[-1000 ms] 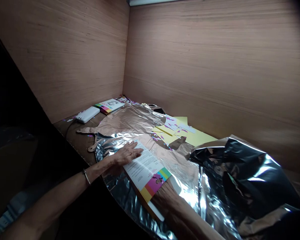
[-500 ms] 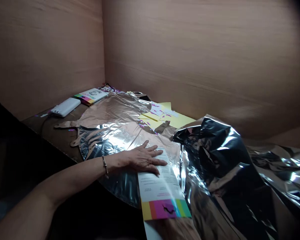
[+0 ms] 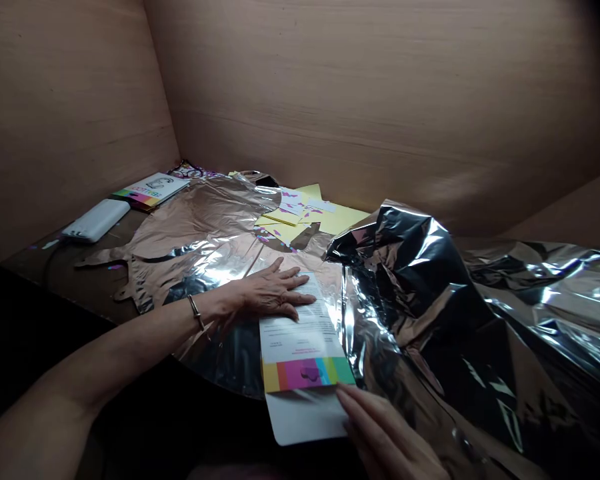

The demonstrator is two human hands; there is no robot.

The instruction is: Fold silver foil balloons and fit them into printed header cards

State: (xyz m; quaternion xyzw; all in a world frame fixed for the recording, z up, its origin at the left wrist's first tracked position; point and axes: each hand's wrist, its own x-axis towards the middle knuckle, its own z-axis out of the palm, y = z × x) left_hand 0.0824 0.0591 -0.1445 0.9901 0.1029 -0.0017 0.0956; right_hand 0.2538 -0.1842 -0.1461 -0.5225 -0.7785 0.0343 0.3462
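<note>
Packet (image 3: pixel 295 343), white with small print and a rainbow-striped near end, lies just below the centre of view, its far part over a shiny foil sheet (image 3: pixel 195 227). Taking the packet as the middle of the clock, the person's left hand (image 3: pixel 275 293) is at 11 o'clock, palm down on the far part, fingers spread and gripping nothing. The right hand (image 3: pixel 387 433) is between 4 and 5 o'clock, its fingertips at the packet's striped near corner; whether they pinch anything cannot be told (the thumb is not clearly seen). A white flap (image 3: pixel 305 417) sticks out at 6 o'clock, beside the right hand's fingers.

Yellow papers (image 3: pixel 347 217) lie near 12 o'clock, with a thin yellow stick (image 3: pixel 279 220) and pink scraps by them. Crumpled dark foil (image 3: pixel 415 267) rises at 2 o'clock. A white device (image 3: pixel 97 220) sits at 10 o'clock, and a second packet (image 3: pixel 153 189), also striped, is between 10 and 11, near the wooden wall (image 3: pixel 70 87).
</note>
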